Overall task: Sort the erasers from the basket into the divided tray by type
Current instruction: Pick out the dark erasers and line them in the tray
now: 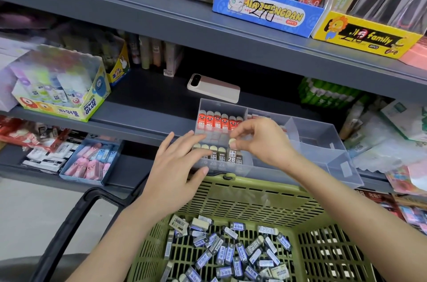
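Observation:
A clear divided tray (318, 141) stands on the shelf edge above a green basket (249, 198). Its back left compartment holds a row of red-sleeved erasers (217, 121). Its front left compartment holds a row of black 2B erasers (221, 154) standing upright. My right hand (258, 141) pinches the top of one black 2B eraser (232, 143) at the right end of that row. My left hand (178, 173) lies with straight fingers against the tray's left front wall, touching the row. Several loose blue-and-black sleeved erasers (231, 251) lie in the basket.
A pink-and-white phone (213, 87) lies on the shelf behind the tray. A glue stick box (64, 94) stands at the left, green packs (328, 94) at the right. A blue box of pink erasers (90, 161) sits on the lower shelf. The basket's black handle (76, 217) hangs left.

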`<state>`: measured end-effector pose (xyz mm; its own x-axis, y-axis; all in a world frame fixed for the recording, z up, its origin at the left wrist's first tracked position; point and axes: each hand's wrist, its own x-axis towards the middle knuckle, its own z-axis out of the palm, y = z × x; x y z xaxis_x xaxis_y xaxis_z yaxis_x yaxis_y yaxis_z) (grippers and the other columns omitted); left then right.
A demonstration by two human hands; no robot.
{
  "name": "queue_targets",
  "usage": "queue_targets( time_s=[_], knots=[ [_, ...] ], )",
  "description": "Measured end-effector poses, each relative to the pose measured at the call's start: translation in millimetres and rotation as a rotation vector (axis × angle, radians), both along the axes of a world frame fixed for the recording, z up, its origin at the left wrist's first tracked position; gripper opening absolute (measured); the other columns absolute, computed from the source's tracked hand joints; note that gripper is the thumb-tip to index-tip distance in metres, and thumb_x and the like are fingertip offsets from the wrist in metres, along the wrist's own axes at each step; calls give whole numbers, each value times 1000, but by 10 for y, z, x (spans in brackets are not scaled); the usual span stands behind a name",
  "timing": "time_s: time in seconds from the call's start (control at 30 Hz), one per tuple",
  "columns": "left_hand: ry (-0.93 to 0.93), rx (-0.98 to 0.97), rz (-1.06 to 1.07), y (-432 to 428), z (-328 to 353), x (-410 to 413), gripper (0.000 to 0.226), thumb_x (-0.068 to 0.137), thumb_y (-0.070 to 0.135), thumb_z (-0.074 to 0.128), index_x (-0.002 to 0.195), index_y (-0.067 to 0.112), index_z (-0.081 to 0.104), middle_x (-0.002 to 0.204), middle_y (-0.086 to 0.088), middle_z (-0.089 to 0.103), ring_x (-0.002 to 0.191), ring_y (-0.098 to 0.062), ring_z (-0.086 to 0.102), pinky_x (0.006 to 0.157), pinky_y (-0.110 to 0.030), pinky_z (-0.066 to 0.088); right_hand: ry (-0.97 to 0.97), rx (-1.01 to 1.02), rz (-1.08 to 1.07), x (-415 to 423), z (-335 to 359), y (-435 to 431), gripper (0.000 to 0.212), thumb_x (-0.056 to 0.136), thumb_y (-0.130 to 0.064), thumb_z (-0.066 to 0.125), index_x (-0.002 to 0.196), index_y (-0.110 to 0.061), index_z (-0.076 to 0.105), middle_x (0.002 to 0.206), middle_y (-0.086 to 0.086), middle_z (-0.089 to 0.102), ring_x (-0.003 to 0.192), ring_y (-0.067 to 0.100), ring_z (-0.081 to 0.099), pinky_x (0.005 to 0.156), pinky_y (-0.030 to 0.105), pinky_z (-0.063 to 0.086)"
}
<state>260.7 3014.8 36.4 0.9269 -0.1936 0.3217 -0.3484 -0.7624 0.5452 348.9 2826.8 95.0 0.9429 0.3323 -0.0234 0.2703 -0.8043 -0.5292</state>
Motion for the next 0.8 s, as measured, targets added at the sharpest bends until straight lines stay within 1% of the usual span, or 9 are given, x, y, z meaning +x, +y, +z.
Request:
queue_targets(
  time_s=[0.1, 0.27, 0.37, 0.47, 0.53, 0.6, 0.67, 0.73, 0.8],
  knots=[
    [-4, -3, 1, -1, 3, -3, 27, 87, 21, 66, 114, 22, 65, 142, 4, 48, 138, -17, 34, 118, -42, 8, -67, -141, 22, -47, -45, -4, 8, 73, -31, 78, 79, -27, 74, 79, -17, 63, 83, 3, 52, 74, 24, 39],
    [-11, 6, 1, 1, -3, 6, 28, 87, 21, 66, 115, 22, 65, 142, 4, 48, 138, -16, 34, 118, -40, 7, -196, -235, 39, -64, -86, -40, 13, 75, -35, 75, 88, -30, 74, 69, -23, 39, 81, 8, 38, 68, 25, 29],
    [-13, 13, -3, 4, -14, 9, 29, 86, 21, 66, 116, 22, 65, 142, 5, 47, 138, -14, 33, 118, -39, 6, -252, -362, 130, -71, -102, -17, 18, 79, -40, 69, 96, -35, 73, 77, -10, 54, 81, 11, 34, 63, 27, 24],
    [-9, 20, -1, 5, -18, 8, 31, 86, 22, 67, 117, 23, 64, 143, 6, 46, 139, -13, 31, 118, -39, 6, -318, -581, 231, -73, -97, 23, 19, 88, -41, 55, 98, -37, 72, 67, -9, 44, 79, 15, 31, 58, 29, 19],
    [-10, 21, -4, 7, -22, 10, 32, 85, 21, 68, 117, 22, 64, 143, 5, 46, 139, -15, 32, 118, -40, 7, -299, -631, 253, -54, -79, 33, 23, 91, -42, 51, 102, -38, 70, 73, -8, 51, 83, 17, 38, 62, 28, 21],
    [-5, 19, -5, 8, -12, 10, 33, 85, 21, 68, 119, 22, 63, 144, 4, 46, 139, -16, 32, 118, -40, 7, -268, -600, 245, -58, -34, 23, 24, 90, -44, 53, 107, -38, 68, 91, -4, 64, 95, 18, 47, 68, 28, 26],
    [6, 12, -3, 4, 18, 8, 34, 86, 20, 68, 120, 21, 63, 145, 4, 45, 141, -17, 30, 118, -39, 7, -222, -475, 202, -96, 35, -36, 25, 90, -41, 57, 112, -37, 66, 104, -5, 67, 103, 18, 49, 73, 28, 33],
    [13, 12, -1, 2, 52, -8, 35, 87, 20, 67, 122, 20, 62, 146, 4, 43, 142, -18, 28, 119, -39, 7, -201, -287, 152, -194, 103, -144, 24, 88, -37, 61, 110, -33, 68, 103, -9, 68, 101, 15, 52, 80, 28, 38],
    [19, 24, 3, 11, 69, -52, 38, 88, 20, 65, 125, 20, 60, 148, 3, 40, 143, -19, 25, 119, -39, 7, -196, -10, 100, -414, 127, -274, 18, 86, -33, 65, 103, -30, 71, 92, -16, 68, 88, 6, 52, 78, 21, 39]
  ],
)
